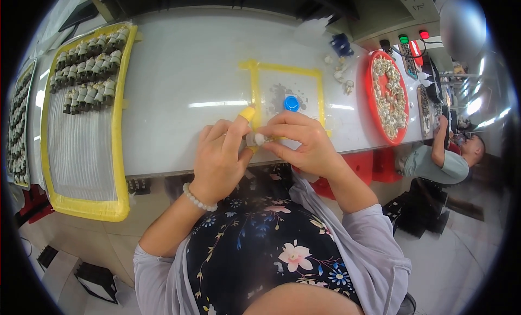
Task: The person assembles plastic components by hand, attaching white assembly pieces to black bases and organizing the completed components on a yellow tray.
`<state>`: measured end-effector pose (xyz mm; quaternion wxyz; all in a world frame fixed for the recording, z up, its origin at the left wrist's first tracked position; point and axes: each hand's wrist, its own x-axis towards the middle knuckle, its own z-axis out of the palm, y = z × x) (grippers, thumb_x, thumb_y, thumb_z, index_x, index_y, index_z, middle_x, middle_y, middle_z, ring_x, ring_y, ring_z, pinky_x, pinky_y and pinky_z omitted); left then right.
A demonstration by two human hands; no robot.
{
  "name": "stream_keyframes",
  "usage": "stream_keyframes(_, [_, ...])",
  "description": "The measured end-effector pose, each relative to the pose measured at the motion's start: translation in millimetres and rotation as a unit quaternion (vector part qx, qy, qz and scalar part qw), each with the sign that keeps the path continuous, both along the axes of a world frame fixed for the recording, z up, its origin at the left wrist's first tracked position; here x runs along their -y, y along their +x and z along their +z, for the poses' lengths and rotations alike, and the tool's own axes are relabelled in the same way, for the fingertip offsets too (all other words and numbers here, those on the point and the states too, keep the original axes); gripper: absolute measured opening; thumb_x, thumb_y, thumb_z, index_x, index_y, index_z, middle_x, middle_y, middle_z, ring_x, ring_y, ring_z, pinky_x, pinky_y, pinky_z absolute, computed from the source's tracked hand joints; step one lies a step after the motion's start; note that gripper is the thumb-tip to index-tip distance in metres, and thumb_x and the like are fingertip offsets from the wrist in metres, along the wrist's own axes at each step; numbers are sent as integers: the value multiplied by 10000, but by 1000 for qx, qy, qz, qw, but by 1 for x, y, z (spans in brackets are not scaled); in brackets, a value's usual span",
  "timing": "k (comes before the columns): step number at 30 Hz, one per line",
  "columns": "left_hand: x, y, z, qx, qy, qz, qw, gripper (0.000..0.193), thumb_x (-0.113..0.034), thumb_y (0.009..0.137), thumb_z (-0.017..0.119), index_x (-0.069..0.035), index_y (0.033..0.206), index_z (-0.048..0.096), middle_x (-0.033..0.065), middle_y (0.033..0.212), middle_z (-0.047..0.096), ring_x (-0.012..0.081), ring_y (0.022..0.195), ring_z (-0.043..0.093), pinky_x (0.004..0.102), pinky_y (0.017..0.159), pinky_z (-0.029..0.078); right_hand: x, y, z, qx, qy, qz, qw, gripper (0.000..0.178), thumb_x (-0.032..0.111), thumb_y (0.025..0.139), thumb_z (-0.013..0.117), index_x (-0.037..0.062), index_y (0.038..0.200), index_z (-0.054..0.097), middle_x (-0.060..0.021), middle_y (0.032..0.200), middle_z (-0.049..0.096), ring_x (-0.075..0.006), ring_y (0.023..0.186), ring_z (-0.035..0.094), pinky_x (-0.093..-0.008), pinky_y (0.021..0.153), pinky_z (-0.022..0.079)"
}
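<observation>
Over the table's front edge, both my hands meet at a small whitish piece (260, 138), pinched between the fingertips. My left hand (221, 158), with yellow covers on the index finger and thumb and a beaded bracelet at the wrist, grips it from the left. From the right, the thumb and fingers of my right hand (305, 144) close on the same piece. Its lower part is hidden by the fingers, and its exact kind is too small to make out. Just beyond the right hand, a round blue cap (291, 103) sits on a dark-speckled patch of table.
Yellow tape (287, 68) frames that patch. At left, a yellow-edged tray (126, 152) carries rows of small white-and-dark figurines. A red round tray (374, 92) of small whitish pieces stands right, near loose pieces (347, 86) and a dark blue object (341, 45). Another person (442, 163) sits far right.
</observation>
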<state>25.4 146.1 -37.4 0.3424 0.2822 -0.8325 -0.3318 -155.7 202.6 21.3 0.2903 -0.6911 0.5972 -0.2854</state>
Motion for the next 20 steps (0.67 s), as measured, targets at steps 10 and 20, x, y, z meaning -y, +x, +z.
stream_keyframes(10, [1, -1, -1, -10, 2, 2, 1000, 667, 27, 658, 689, -30, 1283, 464, 44, 918, 655, 249, 848, 572, 366, 754, 412, 2, 16, 11, -152, -73, 17, 986, 242, 14, 697, 723, 7, 938, 692, -87, 819, 611, -248, 700, 604, -322, 602, 487])
stream_keyframes(20, [4, -6, 3, -26, -36, -7, 999, 619, 5, 656, 667, 0, 1242, 469, 39, 689, 578, 224, 747, 560, 361, 660, 376, 0, 23, 13, -249, -46, 43, 966, 254, 61, 764, 647, 41, 1017, 672, -93, 842, 583, -272, 752, 607, -337, 665, 496])
